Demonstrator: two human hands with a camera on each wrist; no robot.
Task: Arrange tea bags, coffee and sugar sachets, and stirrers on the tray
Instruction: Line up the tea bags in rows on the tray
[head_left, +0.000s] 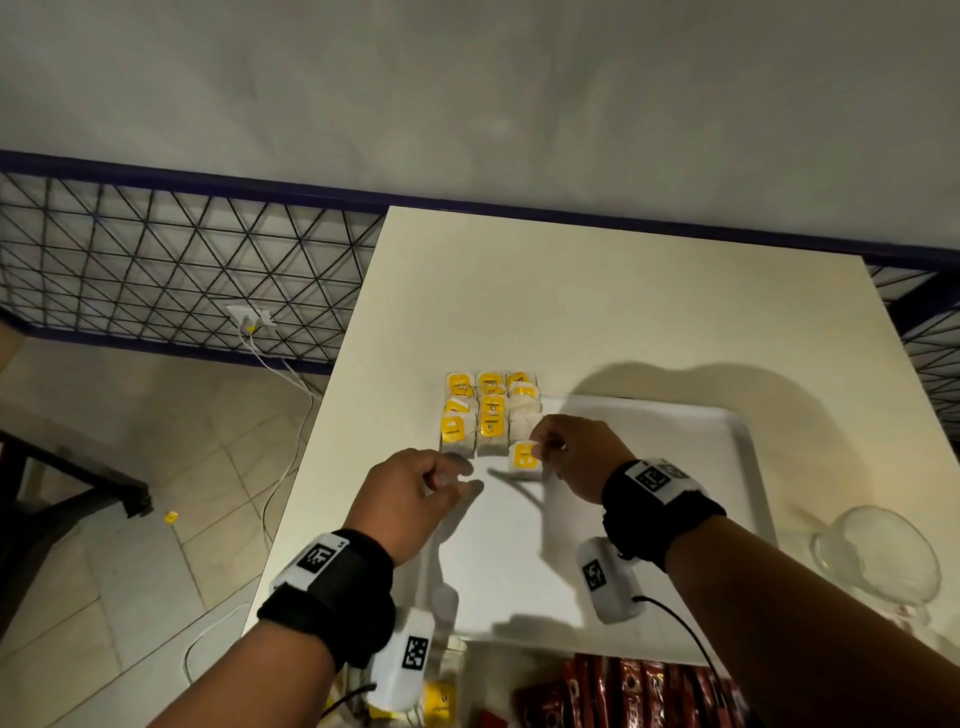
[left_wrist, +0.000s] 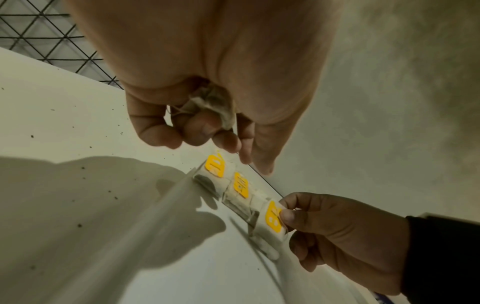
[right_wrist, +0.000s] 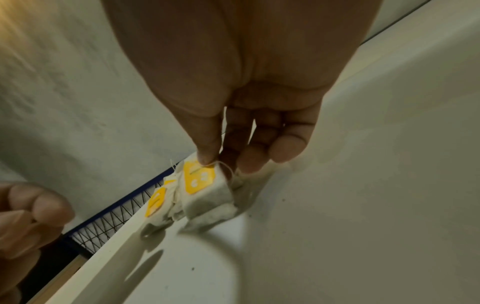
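Observation:
A white tray (head_left: 727, 421) lies on the white table. Several tea bags with yellow tags (head_left: 488, 410) stand in rows at the tray's far left corner. Just in front of those rows, my right hand (head_left: 543, 448) pinches one more tea bag (head_left: 523, 461) by its top edge. In the right wrist view the thumb and fingers (right_wrist: 207, 156) hold this tea bag (right_wrist: 205, 191) by tag and string, and its base touches the tray. My left hand (head_left: 441, 480) hovers left of it. Its curled fingers (left_wrist: 155, 131) grip a crumpled tea bag (left_wrist: 210, 105).
Red coffee sachets (head_left: 639, 691) and a yellow-tagged packet (head_left: 436, 701) lie at the near edge. A clear glass cup (head_left: 878, 561) stands right of the tray. The table's left edge (head_left: 322, 441) drops to a floor with cables, and a wire mesh fence (head_left: 156, 260) runs behind.

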